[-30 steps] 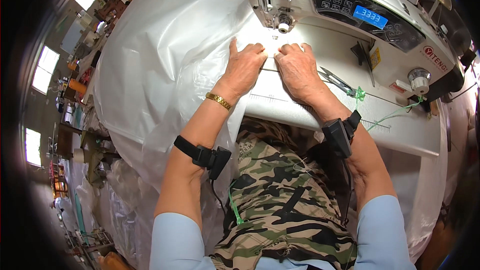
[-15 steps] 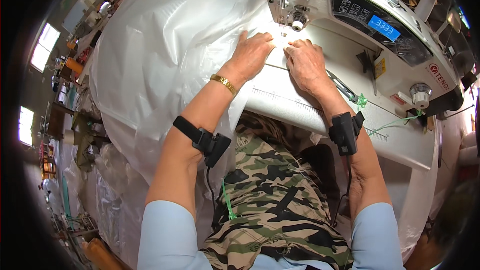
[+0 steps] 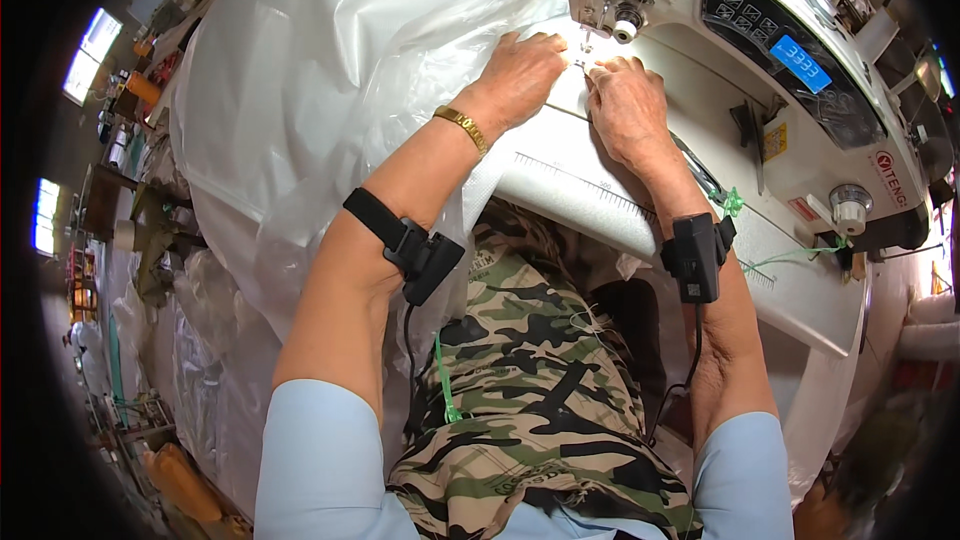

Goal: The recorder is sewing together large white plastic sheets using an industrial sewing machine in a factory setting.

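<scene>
A big white plastic sheet (image 3: 290,90) spreads over the left side and runs up to the needle area of a white sewing machine (image 3: 680,0). My left hand (image 3: 523,78) lies on the sheet, thumb and fingertips drawn together on its edge just left of the needle. Close by on the right, my right hand (image 3: 628,105) rests on the machine bed, fingers bent and pressed together near the needle. Bright lamp glare washes out the material between the fingertips, so what the right fingers pinch cannot be made out.
A dark slim tool (image 3: 697,168) with green string lies beside my right forearm. A printed ruler scale (image 3: 585,185) runs along the front of the bed. The machine's blue-lit display (image 3: 800,64) and handled knob (image 3: 851,208) are at right. Cluttered shelves (image 3: 110,185) stand far left.
The whole view has shifted, so machine and hands appear farther up and right. Both hands remain by the needle, with fingertips in nearly the same place beside it.
</scene>
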Demonstrator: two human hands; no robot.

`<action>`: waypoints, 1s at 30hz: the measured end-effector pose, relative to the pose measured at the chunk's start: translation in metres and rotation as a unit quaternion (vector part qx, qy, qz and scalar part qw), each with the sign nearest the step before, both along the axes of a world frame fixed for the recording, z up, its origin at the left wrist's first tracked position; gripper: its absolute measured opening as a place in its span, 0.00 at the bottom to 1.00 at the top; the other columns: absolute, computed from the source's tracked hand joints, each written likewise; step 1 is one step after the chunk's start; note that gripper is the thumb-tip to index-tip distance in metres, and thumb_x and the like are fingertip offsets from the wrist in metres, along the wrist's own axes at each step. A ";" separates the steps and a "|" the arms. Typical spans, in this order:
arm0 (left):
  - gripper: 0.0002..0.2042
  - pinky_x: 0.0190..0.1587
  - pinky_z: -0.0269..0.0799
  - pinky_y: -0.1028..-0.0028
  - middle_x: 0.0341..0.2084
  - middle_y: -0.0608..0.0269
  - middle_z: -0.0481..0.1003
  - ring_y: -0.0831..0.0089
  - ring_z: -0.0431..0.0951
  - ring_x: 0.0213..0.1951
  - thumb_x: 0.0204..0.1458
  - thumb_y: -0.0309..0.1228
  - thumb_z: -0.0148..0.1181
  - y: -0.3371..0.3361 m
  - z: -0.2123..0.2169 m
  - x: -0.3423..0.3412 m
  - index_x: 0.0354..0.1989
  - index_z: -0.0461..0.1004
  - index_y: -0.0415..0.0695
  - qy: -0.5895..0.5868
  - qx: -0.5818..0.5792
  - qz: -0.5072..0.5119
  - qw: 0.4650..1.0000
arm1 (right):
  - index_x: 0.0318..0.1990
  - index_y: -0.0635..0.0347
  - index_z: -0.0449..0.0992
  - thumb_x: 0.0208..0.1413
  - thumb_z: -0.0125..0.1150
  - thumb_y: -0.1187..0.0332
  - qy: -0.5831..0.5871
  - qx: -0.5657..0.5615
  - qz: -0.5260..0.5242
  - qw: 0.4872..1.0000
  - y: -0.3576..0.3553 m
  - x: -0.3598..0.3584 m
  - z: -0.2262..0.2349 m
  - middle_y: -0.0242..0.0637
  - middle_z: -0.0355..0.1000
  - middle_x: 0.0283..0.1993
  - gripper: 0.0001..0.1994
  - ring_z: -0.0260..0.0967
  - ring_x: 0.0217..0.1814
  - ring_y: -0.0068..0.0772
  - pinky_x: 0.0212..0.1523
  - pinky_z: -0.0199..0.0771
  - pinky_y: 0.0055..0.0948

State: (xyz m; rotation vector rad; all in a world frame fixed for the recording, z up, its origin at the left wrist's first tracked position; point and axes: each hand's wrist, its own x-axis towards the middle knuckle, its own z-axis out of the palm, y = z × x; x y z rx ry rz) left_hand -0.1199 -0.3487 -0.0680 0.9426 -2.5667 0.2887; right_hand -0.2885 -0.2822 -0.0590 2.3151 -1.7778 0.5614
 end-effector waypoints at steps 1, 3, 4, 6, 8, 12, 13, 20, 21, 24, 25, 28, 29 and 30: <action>0.09 0.51 0.67 0.62 0.42 0.63 0.76 0.66 0.75 0.49 0.55 0.23 0.53 0.000 0.000 0.000 0.40 0.80 0.43 -0.003 0.000 0.001 1.000 | 0.37 0.61 0.80 0.55 0.54 0.68 -0.009 0.004 -0.002 1.000 0.000 0.000 0.000 0.42 0.74 0.44 0.10 0.67 0.54 0.43 0.56 0.65 0.46; 0.10 0.52 0.67 0.61 0.42 0.63 0.76 0.66 0.75 0.49 0.55 0.22 0.53 0.000 -0.001 -0.001 0.40 0.80 0.43 -0.002 0.007 0.005 1.000 | 0.37 0.61 0.80 0.55 0.54 0.69 -0.017 0.007 -0.005 1.000 0.001 0.000 0.000 0.42 0.74 0.44 0.10 0.67 0.54 0.43 0.56 0.65 0.46; 0.10 0.52 0.67 0.61 0.43 0.63 0.76 0.66 0.74 0.50 0.55 0.22 0.53 -0.001 -0.001 -0.001 0.40 0.80 0.43 -0.001 0.015 0.007 1.000 | 0.37 0.62 0.80 0.55 0.54 0.69 -0.016 0.003 -0.004 1.000 0.001 0.000 -0.001 0.43 0.74 0.44 0.10 0.67 0.54 0.44 0.56 0.65 0.46; 0.09 0.54 0.66 0.58 0.43 0.63 0.75 0.66 0.74 0.51 0.53 0.21 0.52 -0.001 -0.003 -0.002 0.36 0.80 0.44 0.006 0.014 0.002 1.000 | 0.38 0.62 0.80 0.54 0.54 0.69 -0.015 -0.004 -0.003 1.000 0.001 -0.001 -0.003 0.43 0.74 0.44 0.10 0.67 0.54 0.44 0.56 0.65 0.46; 0.08 0.56 0.66 0.56 0.43 0.63 0.75 0.67 0.74 0.51 0.52 0.20 0.52 0.001 -0.002 -0.002 0.32 0.79 0.44 0.011 0.012 -0.004 1.000 | 0.38 0.63 0.79 0.54 0.54 0.70 -0.030 -0.027 0.010 0.999 0.002 -0.001 -0.005 0.44 0.74 0.44 0.10 0.67 0.53 0.45 0.55 0.65 0.46; 0.09 0.56 0.65 0.54 0.43 0.60 0.76 0.63 0.74 0.51 0.53 0.20 0.52 0.006 0.012 0.000 0.35 0.79 0.42 0.022 0.034 -0.012 0.999 | 0.39 0.64 0.79 0.56 0.54 0.69 -0.032 -0.043 0.018 0.998 0.003 -0.004 -0.007 0.44 0.74 0.44 0.10 0.68 0.52 0.45 0.55 0.65 0.45; 0.09 0.55 0.67 0.57 0.42 0.57 0.77 0.60 0.76 0.48 0.54 0.20 0.53 0.007 0.019 0.002 0.39 0.79 0.39 0.027 0.102 -0.006 0.994 | 0.39 0.64 0.78 0.57 0.54 0.68 -0.044 -0.046 0.025 0.998 0.003 -0.005 -0.007 0.44 0.74 0.43 0.10 0.68 0.52 0.45 0.55 0.65 0.45; 0.15 0.61 0.62 0.57 0.58 0.54 0.71 0.55 0.71 0.58 0.55 0.30 0.60 -0.022 0.087 0.086 0.51 0.77 0.44 0.124 -0.206 0.000 0.971 | 0.41 0.65 0.78 0.59 0.53 0.66 -0.076 -0.038 0.032 0.996 0.008 -0.005 -0.001 0.47 0.73 0.43 0.12 0.67 0.50 0.46 0.55 0.65 0.45; 0.24 0.64 0.57 0.52 0.65 0.56 0.64 0.56 0.63 0.65 0.55 0.38 0.62 -0.028 0.093 0.112 0.60 0.71 0.47 0.085 -0.241 0.074 0.964 | 0.42 0.65 0.78 0.59 0.53 0.65 -0.076 -0.009 0.016 0.997 0.009 -0.005 0.000 0.48 0.73 0.43 0.13 0.67 0.51 0.46 0.56 0.64 0.45; 0.45 0.66 0.48 0.39 0.71 0.53 0.52 0.49 0.50 0.71 0.49 0.55 0.64 -0.052 0.096 0.186 0.73 0.51 0.51 -0.038 -0.202 0.322 0.924 | 0.43 0.64 0.78 0.60 0.54 0.63 -0.081 -0.007 0.013 0.997 0.010 -0.004 0.001 0.47 0.73 0.43 0.13 0.66 0.52 0.45 0.56 0.63 0.45; 0.48 0.66 0.48 0.39 0.70 0.52 0.55 0.50 0.52 0.70 0.47 0.55 0.66 -0.060 0.091 0.209 0.74 0.47 0.51 -0.049 -0.159 0.343 0.924 | 0.44 0.63 0.77 0.61 0.54 0.62 -0.075 0.003 0.003 0.997 0.011 -0.004 0.001 0.45 0.72 0.44 0.14 0.66 0.52 0.44 0.57 0.62 0.45; 0.38 0.64 0.59 0.51 0.64 0.59 0.65 0.63 0.66 0.63 0.55 0.32 0.62 -0.088 0.058 0.253 0.73 0.47 0.52 -0.097 -0.121 0.352 0.923 | 0.44 0.63 0.77 0.61 0.54 0.61 -0.100 0.003 0.010 0.995 0.011 -0.005 -0.001 0.44 0.72 0.44 0.14 0.65 0.53 0.43 0.57 0.62 0.44; 0.30 0.57 0.67 0.56 0.56 0.59 0.73 0.64 0.73 0.56 0.57 0.26 0.57 -0.099 0.044 0.258 0.69 0.55 0.50 -0.076 -0.133 0.354 0.923 | 0.45 0.63 0.77 0.61 0.54 0.61 -0.096 0.005 0.014 0.995 0.011 -0.006 -0.002 0.43 0.72 0.45 0.15 0.64 0.54 0.43 0.58 0.61 0.43; 0.25 0.53 0.70 0.57 0.51 0.58 0.75 0.63 0.75 0.53 0.58 0.26 0.54 -0.112 0.034 0.261 0.65 0.59 0.49 -0.076 -0.092 0.373 0.920 | 0.45 0.63 0.77 0.61 0.54 0.61 -0.088 0.006 -0.006 0.996 0.011 -0.007 -0.003 0.43 0.72 0.45 0.15 0.64 0.54 0.43 0.58 0.61 0.43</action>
